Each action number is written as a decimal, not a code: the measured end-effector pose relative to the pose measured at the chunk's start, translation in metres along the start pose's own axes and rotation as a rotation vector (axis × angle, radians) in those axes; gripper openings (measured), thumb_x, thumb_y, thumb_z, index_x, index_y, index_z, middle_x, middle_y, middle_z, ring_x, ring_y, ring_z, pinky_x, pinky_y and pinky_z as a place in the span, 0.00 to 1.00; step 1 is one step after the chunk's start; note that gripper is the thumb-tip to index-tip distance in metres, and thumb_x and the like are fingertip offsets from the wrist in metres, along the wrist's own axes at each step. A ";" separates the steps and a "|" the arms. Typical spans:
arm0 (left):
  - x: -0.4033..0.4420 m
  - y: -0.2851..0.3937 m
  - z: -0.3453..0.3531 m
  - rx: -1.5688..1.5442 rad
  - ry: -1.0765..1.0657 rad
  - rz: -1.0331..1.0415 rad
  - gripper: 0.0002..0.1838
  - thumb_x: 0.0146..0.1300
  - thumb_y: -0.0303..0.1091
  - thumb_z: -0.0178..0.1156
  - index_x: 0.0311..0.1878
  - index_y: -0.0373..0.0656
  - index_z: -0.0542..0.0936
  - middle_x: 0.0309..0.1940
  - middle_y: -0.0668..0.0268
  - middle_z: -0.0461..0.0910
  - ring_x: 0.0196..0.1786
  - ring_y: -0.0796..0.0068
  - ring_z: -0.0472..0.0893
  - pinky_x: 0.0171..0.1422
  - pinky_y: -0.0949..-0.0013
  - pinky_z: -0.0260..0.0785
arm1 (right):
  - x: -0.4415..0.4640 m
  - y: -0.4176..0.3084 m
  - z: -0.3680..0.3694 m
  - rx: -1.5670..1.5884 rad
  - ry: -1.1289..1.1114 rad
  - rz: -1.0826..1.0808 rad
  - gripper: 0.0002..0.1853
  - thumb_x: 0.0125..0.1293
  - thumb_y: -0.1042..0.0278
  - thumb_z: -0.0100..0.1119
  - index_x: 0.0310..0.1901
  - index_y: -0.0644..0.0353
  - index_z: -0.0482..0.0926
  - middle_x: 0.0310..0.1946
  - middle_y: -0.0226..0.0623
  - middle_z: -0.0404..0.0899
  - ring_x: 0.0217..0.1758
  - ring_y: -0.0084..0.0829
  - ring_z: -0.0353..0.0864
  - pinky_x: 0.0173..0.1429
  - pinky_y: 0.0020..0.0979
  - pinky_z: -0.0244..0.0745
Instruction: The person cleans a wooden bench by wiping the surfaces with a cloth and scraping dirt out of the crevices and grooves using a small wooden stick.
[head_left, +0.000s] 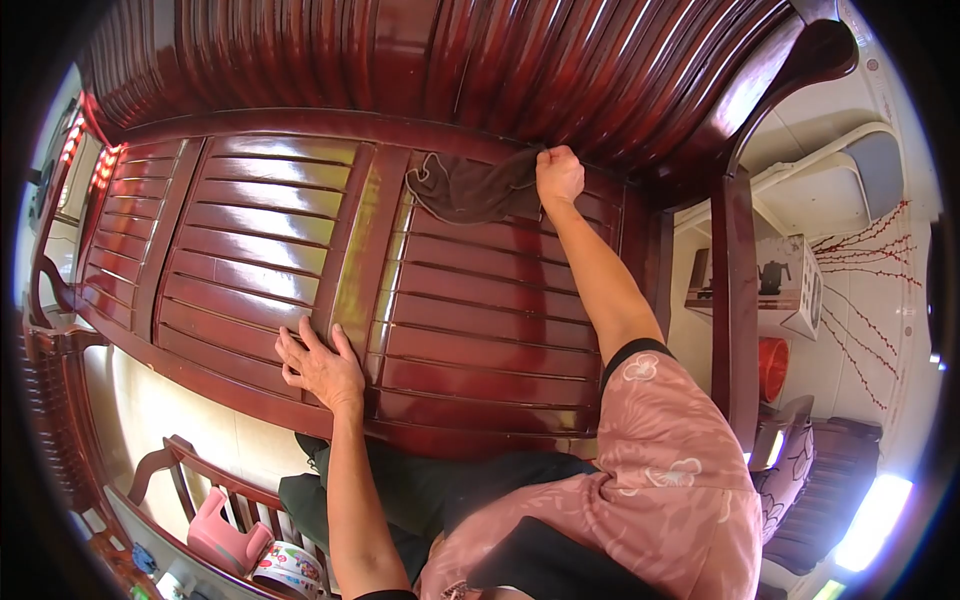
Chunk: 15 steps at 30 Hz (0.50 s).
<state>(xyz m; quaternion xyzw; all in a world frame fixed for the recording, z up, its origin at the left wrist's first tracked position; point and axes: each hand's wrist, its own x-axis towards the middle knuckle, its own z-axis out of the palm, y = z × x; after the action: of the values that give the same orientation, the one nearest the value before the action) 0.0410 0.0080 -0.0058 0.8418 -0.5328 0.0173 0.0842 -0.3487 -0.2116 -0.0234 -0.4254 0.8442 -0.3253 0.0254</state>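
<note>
Near the front of the bench [470, 368], the left hand [330, 374] rests, fingers spread, gripping nothing. Farther off, by the backrest [485, 75], the right hand [560, 178], nearer the cloth [475, 190], clenches its right end; the cloth stretches lengthwise leftward from those fingers.

A wooden settee [480, 345], dark red-brown and glossy, carries everything here. Its seat shows three slatted panels, the slats running lengthwise, with plain crosspieces between them. A ribbed backrest [300, 65] rises along the back edge, and an armrest [738, 290] stands at the right end. White glare lies across the middle panel; a yellow-green sheen marks the crosspiece to its right. On the right-hand panel, close to the back edge, lies a rumpled dark cloth [470, 188] with a pale border. Near the front edge, the left grip [322, 372] rests with fingers spread.
</note>
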 end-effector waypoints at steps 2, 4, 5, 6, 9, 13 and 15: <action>-0.001 0.000 0.000 -0.001 0.002 0.005 0.29 0.71 0.52 0.56 0.70 0.49 0.69 0.75 0.51 0.59 0.79 0.52 0.54 0.75 0.41 0.47 | 0.006 0.006 0.007 -0.024 -0.003 0.023 0.11 0.60 0.58 0.65 0.33 0.57 0.85 0.33 0.51 0.86 0.41 0.53 0.86 0.48 0.48 0.81; 0.000 0.000 -0.002 0.002 0.003 0.006 0.29 0.71 0.52 0.56 0.70 0.49 0.69 0.75 0.51 0.59 0.79 0.51 0.54 0.75 0.41 0.47 | 0.005 0.008 0.011 -0.054 -0.001 0.058 0.11 0.60 0.57 0.66 0.33 0.57 0.86 0.33 0.50 0.86 0.41 0.53 0.86 0.48 0.48 0.80; -0.001 0.000 -0.001 -0.002 0.003 0.008 0.29 0.71 0.51 0.56 0.70 0.49 0.69 0.75 0.51 0.58 0.79 0.51 0.54 0.75 0.41 0.47 | 0.005 0.007 0.012 -0.072 0.004 0.078 0.11 0.60 0.57 0.66 0.33 0.57 0.86 0.33 0.50 0.86 0.40 0.53 0.86 0.48 0.48 0.80; 0.000 -0.001 0.000 -0.008 0.004 0.007 0.29 0.71 0.51 0.56 0.70 0.48 0.69 0.76 0.51 0.58 0.79 0.51 0.54 0.75 0.40 0.47 | 0.006 0.005 0.012 -0.090 0.012 0.095 0.11 0.60 0.57 0.66 0.33 0.57 0.86 0.33 0.50 0.86 0.40 0.53 0.86 0.48 0.48 0.80; 0.000 0.000 0.001 -0.020 -0.008 -0.005 0.29 0.71 0.51 0.56 0.70 0.48 0.69 0.76 0.51 0.57 0.79 0.51 0.53 0.74 0.39 0.47 | -0.001 0.009 0.004 -0.052 0.006 0.108 0.12 0.61 0.57 0.66 0.33 0.58 0.86 0.33 0.50 0.86 0.40 0.53 0.86 0.48 0.48 0.80; 0.000 0.000 -0.001 -0.009 -0.011 0.000 0.29 0.71 0.51 0.56 0.70 0.48 0.69 0.76 0.50 0.57 0.79 0.51 0.53 0.74 0.39 0.47 | -0.003 0.005 0.001 0.041 0.011 -0.019 0.11 0.61 0.60 0.64 0.33 0.59 0.85 0.31 0.52 0.86 0.39 0.54 0.86 0.47 0.48 0.81; 0.000 -0.001 0.001 -0.008 -0.005 -0.002 0.29 0.71 0.51 0.56 0.70 0.48 0.69 0.76 0.50 0.57 0.79 0.51 0.53 0.75 0.39 0.47 | 0.003 0.005 0.008 0.021 0.023 0.038 0.11 0.61 0.60 0.64 0.33 0.59 0.85 0.31 0.52 0.86 0.39 0.55 0.86 0.48 0.49 0.81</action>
<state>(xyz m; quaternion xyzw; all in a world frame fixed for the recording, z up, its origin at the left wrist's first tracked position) 0.0418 0.0085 -0.0074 0.8420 -0.5324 0.0127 0.0863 -0.3514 -0.2159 -0.0318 -0.4050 0.8489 -0.3386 0.0264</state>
